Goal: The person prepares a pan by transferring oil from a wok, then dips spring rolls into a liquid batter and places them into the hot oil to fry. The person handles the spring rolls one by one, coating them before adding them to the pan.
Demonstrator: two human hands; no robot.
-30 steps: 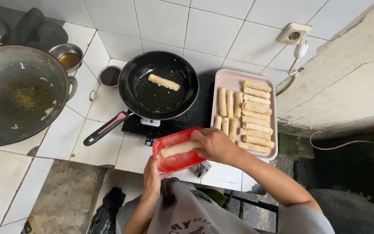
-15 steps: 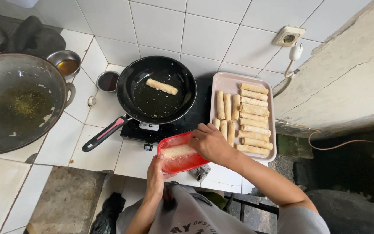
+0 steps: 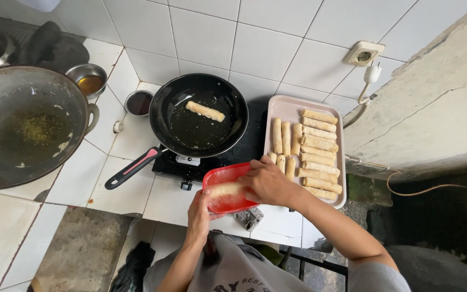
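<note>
The left hand (image 3: 199,210) grips the near edge of a shallow red container (image 3: 227,187), fingers curled under its rim and thumb on top, holding it level above the front edge of the white tiled counter (image 3: 82,178). The right hand (image 3: 268,183) reaches into the container from the right, its fingers closed around one end of a pale spring roll (image 3: 224,190) that lies lengthwise inside. Just beyond the container sits a black frying pan (image 3: 228,111) on a black single-burner stove (image 3: 249,146), its red-and-black handle (image 3: 132,167) pointing toward the person's left; a single roll (image 3: 205,111) lies in the oil near the pan's middle. To the right of the stove, touching its side, a pale pink rectangular tray (image 3: 285,105) carries many more uncooked rolls (image 3: 314,148) in rows. On the left a large grey wok (image 3: 31,127) holds dark oil with crumbs, and a small steel bowl (image 3: 86,80) of amber liquid stands behind it, with a small dark cup (image 3: 139,102) between bowl and pan. A white plug (image 3: 372,74) hangs below a wall socket (image 3: 364,53).
</note>
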